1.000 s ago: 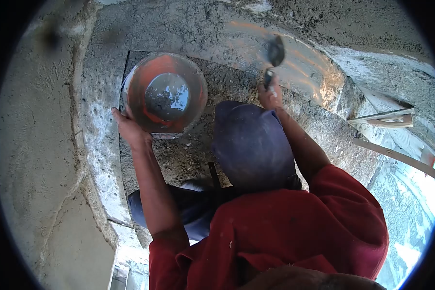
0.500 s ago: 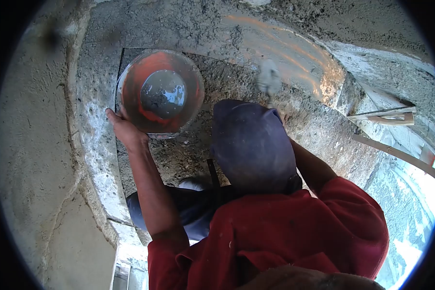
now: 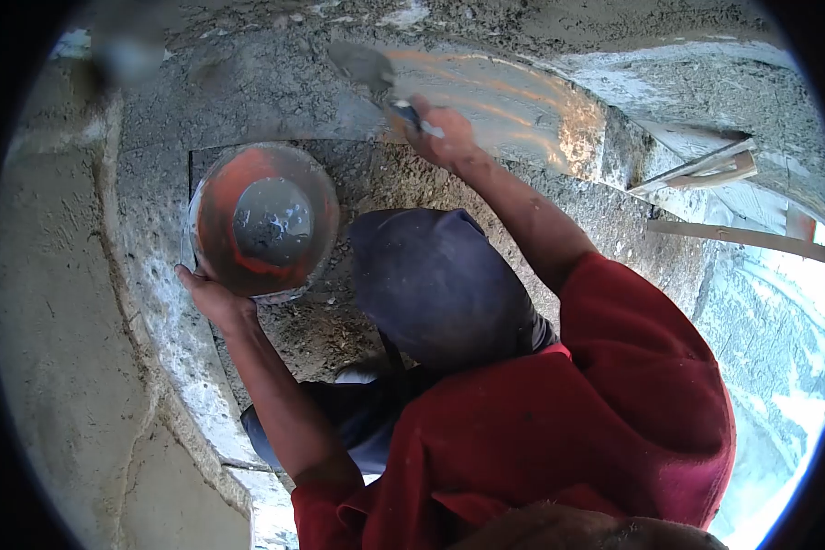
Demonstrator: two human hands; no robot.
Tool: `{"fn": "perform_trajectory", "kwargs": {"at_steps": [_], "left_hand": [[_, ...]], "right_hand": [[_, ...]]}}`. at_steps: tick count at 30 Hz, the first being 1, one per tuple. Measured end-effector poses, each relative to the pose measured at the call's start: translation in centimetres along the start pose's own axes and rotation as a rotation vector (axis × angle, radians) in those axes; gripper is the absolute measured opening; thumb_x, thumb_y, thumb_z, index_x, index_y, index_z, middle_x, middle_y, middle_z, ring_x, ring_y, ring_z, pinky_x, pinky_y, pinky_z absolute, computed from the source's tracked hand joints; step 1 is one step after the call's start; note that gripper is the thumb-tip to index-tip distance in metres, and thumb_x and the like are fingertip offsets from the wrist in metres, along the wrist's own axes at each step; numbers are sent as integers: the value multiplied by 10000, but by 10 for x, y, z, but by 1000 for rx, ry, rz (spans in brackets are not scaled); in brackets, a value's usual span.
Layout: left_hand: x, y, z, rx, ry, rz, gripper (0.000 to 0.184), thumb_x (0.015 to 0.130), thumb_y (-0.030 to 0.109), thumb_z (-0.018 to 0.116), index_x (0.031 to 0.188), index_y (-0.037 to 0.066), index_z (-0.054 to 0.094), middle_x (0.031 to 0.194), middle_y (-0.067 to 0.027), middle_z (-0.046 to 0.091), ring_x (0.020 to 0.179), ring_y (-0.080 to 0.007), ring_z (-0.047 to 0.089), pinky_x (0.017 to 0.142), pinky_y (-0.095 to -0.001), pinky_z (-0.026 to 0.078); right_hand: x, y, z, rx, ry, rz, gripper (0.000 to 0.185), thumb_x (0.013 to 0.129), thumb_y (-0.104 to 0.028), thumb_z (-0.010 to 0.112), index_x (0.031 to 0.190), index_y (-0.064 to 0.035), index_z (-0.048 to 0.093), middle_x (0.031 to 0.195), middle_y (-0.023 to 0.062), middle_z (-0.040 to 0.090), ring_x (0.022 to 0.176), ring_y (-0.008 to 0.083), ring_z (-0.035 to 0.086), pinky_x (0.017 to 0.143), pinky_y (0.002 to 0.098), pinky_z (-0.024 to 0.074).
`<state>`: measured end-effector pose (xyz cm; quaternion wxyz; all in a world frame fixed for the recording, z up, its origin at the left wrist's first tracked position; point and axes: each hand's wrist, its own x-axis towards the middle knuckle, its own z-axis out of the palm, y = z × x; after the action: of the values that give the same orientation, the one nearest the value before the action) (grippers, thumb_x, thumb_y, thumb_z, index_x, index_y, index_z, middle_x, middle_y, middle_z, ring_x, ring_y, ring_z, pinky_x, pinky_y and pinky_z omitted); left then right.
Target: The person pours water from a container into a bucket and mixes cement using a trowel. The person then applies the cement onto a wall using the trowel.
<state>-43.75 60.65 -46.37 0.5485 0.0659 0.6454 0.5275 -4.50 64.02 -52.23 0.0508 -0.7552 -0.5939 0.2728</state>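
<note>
My left hand (image 3: 215, 298) grips the near-left rim of a round basin (image 3: 213, 215), thumb outside and fingers partly hidden beneath. The basin is tilted toward me, its inside smeared orange-red and grey. Wet grey mortar (image 3: 270, 234) shines at its bottom. Beyond it to the right, my right hand (image 3: 445, 137) is closed around the handle of a trowel (image 3: 362, 69). The trowel's grey blade is slightly blurred and points left, over or against the rough grey mortar surface; contact is unclear.
My bent knee in dark cloth (image 3: 435, 289) fills the middle. A smoother band with orange streaks (image 3: 495, 92) curves behind my right hand. Wooden pieces (image 3: 706, 172) and a long strip (image 3: 742, 236) lie at the right. A plastered wall (image 3: 55, 302) rises at the left.
My right hand has come out from behind my knee and swung the trowel far up and left. The view has shifted; my left hand keeps its hold on the basin.
</note>
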Motion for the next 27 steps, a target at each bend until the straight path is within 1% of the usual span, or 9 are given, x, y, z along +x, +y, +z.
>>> {"fn": "perform_trajectory", "kwargs": {"at_steps": [3,4,8,11,14,17,21,26,27], "left_hand": [[1,-1,1,25,29,12,798,1112,568,183,1379,-84,557,1405,-189,615,1317,-297,568,1180,-415,392],[1,-1,0,17,27,9,795,1113,567,187,1379,-84,556,1403,-188,615,1316,-297,569,1179,-416,393],[0,0,3,11,37,5,794,1111,572,196,1389,-87,540,1408,-192,608,1316,-303,566,1174,-419,398],[2,0,2,29,38,8,803,1109,580,201,1410,-93,519,1434,-201,588,1329,-311,555,1177,-420,395],[4,-2,1,-33,5,12,806,1108,586,207,1387,-94,538,1415,-204,601,1321,-308,561,1165,-415,408],[13,-6,-11,-70,-3,5,784,1105,588,258,1335,-91,577,1312,-188,657,1207,-292,625,1098,-404,470],[15,-13,-20,-27,62,33,775,1094,608,295,1251,-77,624,1212,-154,696,1116,-258,659,1041,-385,507],[30,-24,-34,-52,108,48,753,1091,599,352,1185,-84,655,1139,-142,716,1020,-233,678,962,-360,538],[21,-19,-22,-83,119,83,741,1091,592,371,1099,-78,687,1044,-124,714,924,-217,674,880,-352,559]], "right_hand": [[-62,71,1,216,139,247,370,967,-312,636,1252,-93,551,910,232,709,786,368,719,695,494,556],[-83,102,3,296,264,265,376,971,-317,651,1251,-79,574,832,151,677,670,270,667,579,419,543],[-132,187,2,1077,541,828,307,981,-290,646,1165,-65,548,719,19,551,555,147,553,404,277,425],[-123,191,21,1089,542,896,297,982,-278,639,1153,-64,523,724,19,557,543,146,550,404,308,422],[-86,179,71,456,238,415,344,983,-272,647,1211,-55,507,774,89,631,606,234,626,506,392,500],[-58,67,26,214,106,48,434,951,-293,674,1282,-68,506,977,256,712,903,476,693,817,517,534],[-23,46,21,325,167,-116,436,933,-279,698,1318,-126,562,996,257,712,948,467,695,806,497,544],[11,73,-19,73,-252,-434,386,949,-269,681,1326,-223,608,1024,153,745,930,404,720,839,446,567],[18,73,-18,32,-321,-496,381,954,-278,674,1330,-244,618,1030,126,754,929,382,730,847,432,571]]}}
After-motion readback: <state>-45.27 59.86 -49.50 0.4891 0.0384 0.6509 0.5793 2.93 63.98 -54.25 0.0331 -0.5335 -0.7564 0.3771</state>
